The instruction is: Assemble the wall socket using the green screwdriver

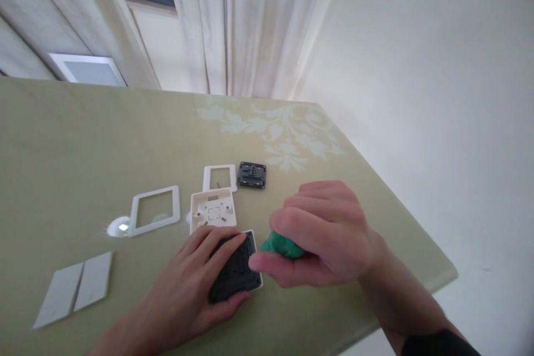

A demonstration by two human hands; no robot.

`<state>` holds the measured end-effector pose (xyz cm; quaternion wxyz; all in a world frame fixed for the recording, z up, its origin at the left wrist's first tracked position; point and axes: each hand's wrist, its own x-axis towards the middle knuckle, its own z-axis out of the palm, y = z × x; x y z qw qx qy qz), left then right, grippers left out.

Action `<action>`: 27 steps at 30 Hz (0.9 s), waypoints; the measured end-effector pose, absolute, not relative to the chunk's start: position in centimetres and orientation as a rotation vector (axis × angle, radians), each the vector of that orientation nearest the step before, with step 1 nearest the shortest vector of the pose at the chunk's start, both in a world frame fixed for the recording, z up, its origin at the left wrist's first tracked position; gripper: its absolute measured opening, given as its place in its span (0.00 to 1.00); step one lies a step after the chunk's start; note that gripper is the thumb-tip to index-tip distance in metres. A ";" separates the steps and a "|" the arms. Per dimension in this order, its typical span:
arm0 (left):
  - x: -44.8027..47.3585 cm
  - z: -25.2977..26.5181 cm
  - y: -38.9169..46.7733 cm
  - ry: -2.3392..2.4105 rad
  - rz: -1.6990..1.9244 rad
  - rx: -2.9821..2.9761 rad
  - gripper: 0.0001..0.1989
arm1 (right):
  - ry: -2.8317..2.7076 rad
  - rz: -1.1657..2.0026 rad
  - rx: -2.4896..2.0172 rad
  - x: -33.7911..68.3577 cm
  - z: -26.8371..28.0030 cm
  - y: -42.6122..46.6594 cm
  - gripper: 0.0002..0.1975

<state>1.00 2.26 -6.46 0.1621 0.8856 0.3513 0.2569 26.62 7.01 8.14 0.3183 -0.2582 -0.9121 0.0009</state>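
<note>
My left hand [196, 278] lies flat on the table and presses down on a black switch module [234, 270] with a white rim. My right hand [321, 233] is closed around a green-handled tool [281, 245], whose tip is hidden behind the fingers, right at the module's right edge. Just beyond the left hand lies a white back box [212, 210] with screw holes.
On the olive tablecloth [83, 139] lie a white frame [155, 210], a smaller white frame [219, 177], a dark module [251, 174], two white rocker plates [75, 288] at the left and a small shiny disc [119, 227]. The table edge runs diagonally at the right.
</note>
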 end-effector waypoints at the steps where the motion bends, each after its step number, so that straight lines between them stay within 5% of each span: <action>1: 1.1 -6.5 2.3 1.008 0.730 2.515 0.36 | -2.393 0.001 -0.676 26.6 8.2 6.8 0.20; 4: 1.2 -6.4 2.2 1.022 0.745 2.510 0.36 | -2.521 0.215 -0.748 27.2 9.4 6.2 0.13; 8: 1.1 -6.4 2.1 1.033 0.743 2.516 0.36 | -2.602 0.592 -0.672 27.9 10.6 6.1 0.17; 17: 1.1 -6.5 2.0 1.026 0.710 2.489 0.36 | -2.438 -0.024 -0.715 26.9 9.0 5.6 0.19; 19: 1.1 -6.5 2.0 1.033 0.713 2.505 0.36 | -2.541 0.123 -0.761 27.8 10.3 5.6 0.15; 23: 1.2 -6.6 2.1 1.049 0.726 2.518 0.36 | -2.645 0.585 -0.747 29.2 11.8 6.2 0.27; 27: 1.2 -6.4 2.0 1.053 0.725 2.520 0.36 | -2.572 0.737 -0.609 28.7 10.8 7.0 0.14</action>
